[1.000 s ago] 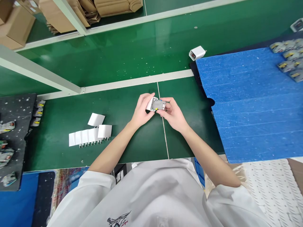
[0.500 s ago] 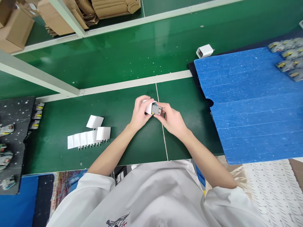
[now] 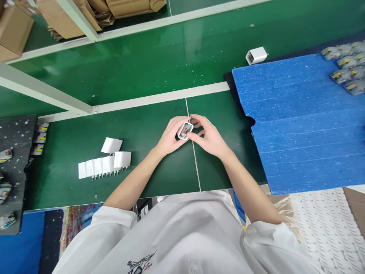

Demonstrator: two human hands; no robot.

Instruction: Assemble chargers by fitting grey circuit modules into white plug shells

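My left hand [image 3: 171, 136] is closed around a white charger housing [image 3: 183, 136], its open end facing up toward me. Inside that housing sits a grey circuit module [image 3: 186, 129] with a metal and orange port showing. My right hand [image 3: 209, 137] is at the housing's right side, thumb tip at the rim and fingers curved but spread apart. To the left on the green bench stands a row of white chargers [image 3: 97, 166] with metal prongs, and another white charger [image 3: 112, 145] lies tilted behind them.
At right, a blue board [image 3: 302, 125] carries several grey circuit modules [image 3: 355, 86]. Behind it, a single white charger [image 3: 257, 55] lies on the green surface. A dark board [image 3: 15, 133] at left holds more modules. A white frame post [image 3: 45, 89] and cardboard boxes [image 3: 14, 32] are at upper left.
The grey module that stuck out of the housing now sits inside it. The housing has turned its open end upward, and my right fingers have spread from their pinch on the module.
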